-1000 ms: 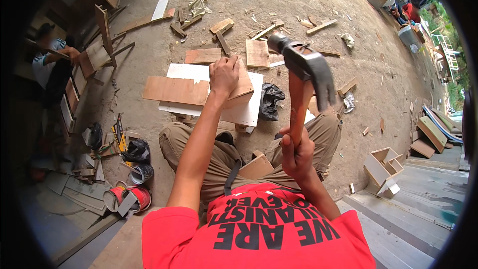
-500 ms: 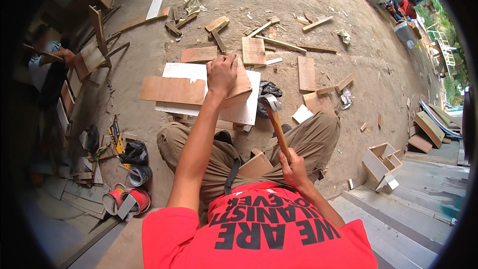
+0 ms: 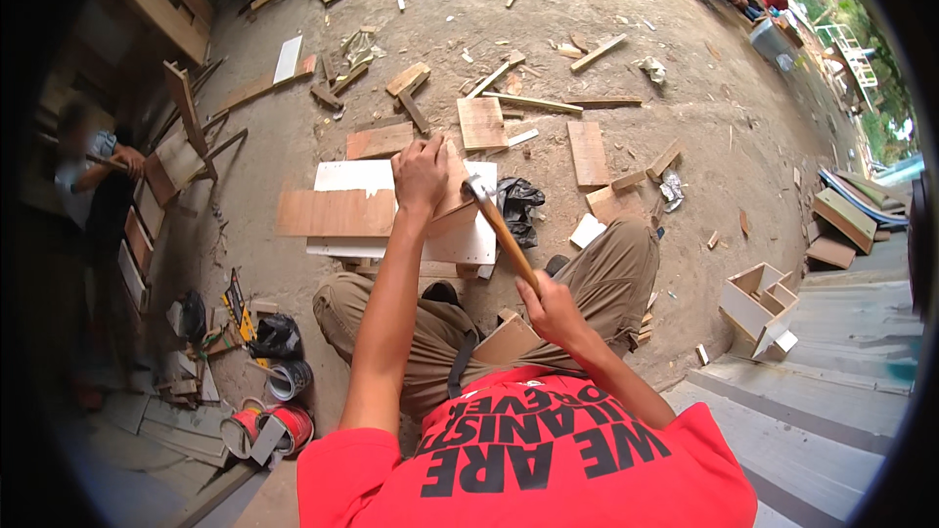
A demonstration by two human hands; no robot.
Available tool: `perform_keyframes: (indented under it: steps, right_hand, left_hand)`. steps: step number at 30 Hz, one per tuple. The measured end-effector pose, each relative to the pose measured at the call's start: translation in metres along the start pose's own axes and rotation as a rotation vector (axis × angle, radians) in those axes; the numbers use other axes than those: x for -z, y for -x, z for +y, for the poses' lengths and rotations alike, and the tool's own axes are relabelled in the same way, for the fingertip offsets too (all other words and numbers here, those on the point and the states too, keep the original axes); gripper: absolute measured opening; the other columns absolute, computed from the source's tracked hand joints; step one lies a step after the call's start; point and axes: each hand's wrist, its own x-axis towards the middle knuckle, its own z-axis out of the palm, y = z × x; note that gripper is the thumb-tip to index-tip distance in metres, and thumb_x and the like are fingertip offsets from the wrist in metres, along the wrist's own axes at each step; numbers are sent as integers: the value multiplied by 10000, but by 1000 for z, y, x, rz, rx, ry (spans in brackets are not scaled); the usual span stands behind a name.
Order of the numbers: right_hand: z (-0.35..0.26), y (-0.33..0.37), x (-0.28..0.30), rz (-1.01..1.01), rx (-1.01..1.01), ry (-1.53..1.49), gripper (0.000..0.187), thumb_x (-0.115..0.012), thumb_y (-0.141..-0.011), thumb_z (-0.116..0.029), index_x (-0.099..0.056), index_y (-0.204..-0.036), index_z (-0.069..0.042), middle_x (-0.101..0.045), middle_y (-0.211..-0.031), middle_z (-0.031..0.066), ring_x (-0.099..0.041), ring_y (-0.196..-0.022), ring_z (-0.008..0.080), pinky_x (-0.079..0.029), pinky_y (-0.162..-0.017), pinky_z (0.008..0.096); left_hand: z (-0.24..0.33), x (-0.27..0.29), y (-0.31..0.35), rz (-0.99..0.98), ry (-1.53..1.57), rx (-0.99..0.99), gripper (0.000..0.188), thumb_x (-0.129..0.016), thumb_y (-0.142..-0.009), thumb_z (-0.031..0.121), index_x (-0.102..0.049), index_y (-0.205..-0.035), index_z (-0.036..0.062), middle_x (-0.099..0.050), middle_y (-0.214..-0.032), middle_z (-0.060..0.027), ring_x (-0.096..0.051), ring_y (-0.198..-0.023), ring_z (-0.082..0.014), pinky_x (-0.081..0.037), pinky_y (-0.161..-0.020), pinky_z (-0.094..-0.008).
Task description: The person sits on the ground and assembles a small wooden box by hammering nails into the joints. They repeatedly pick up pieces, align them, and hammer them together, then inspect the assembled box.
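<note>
I count two red cylindrical cans [image 3: 290, 424], contents indistinct at this range, and one pale open-topped wooden box [image 3: 747, 316] with internal dividers. My left hand [image 3: 419, 176] grips one light-brown, box-shaped wooden piece [image 3: 453, 199] over one white rectangular board [image 3: 460, 251]. My right hand [image 3: 550, 309] has its grip closed around one wooden-handled metal hammer [image 3: 506, 237].

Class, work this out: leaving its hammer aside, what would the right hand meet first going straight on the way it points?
Probably the near right corner of the white board, though depth is unclear and the right hand might pass above it.
</note>
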Motion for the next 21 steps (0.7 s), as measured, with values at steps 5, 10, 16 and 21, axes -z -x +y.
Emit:
perform_keyframes:
  steps: [5, 10, 16, 21]
  right_hand:
    - [18, 37, 15, -19, -166, -80, 290, -574, -990, -289, -564, -939, -4, -559, -607, 148, -565, -536, 242, -425, -523, 399]
    - [55, 37, -4, 26, -293, -51, 459, -551, -986, -435, -557, -899, 16, -581, -632, 168, -601, -573, 264, -452, -551, 404]
    - [74, 6, -31, 90, -368, -87, 530, -505, -985, -505, -574, -908, 15, -606, -656, 162, -636, -633, 298, -480, -606, 430]
    - [103, -34, -45, 72, -471, -278, 484, -511, -995, -493, -519, -852, -31, -492, -620, 25, -470, -453, 142, -394, -411, 345]
  left_hand:
    - [-10, 3, 1, 10, 32, 30, 292, -570, -945, 273, -692, -1166, 126, -680, -1038, -97, -606, -1053, -280, -404, -953, -409]
    - [-18, 1, 15, 393, 244, 178, 523, -727, -826, 246, -490, -1221, -3, -502, -1221, -219, -470, -1182, -364, -378, -1011, -469]
    - [-18, 8, 65, 221, 920, 856, 601, -693, -903, 424, -480, -1177, -68, -567, -1009, -81, -547, -922, -175, -453, -886, -324]
    - [-2, 11, 85, -5, 1178, 873, 538, -538, -998, 441, -589, -1207, -52, -644, -1107, -87, -585, -1028, -172, -449, -922, -327]
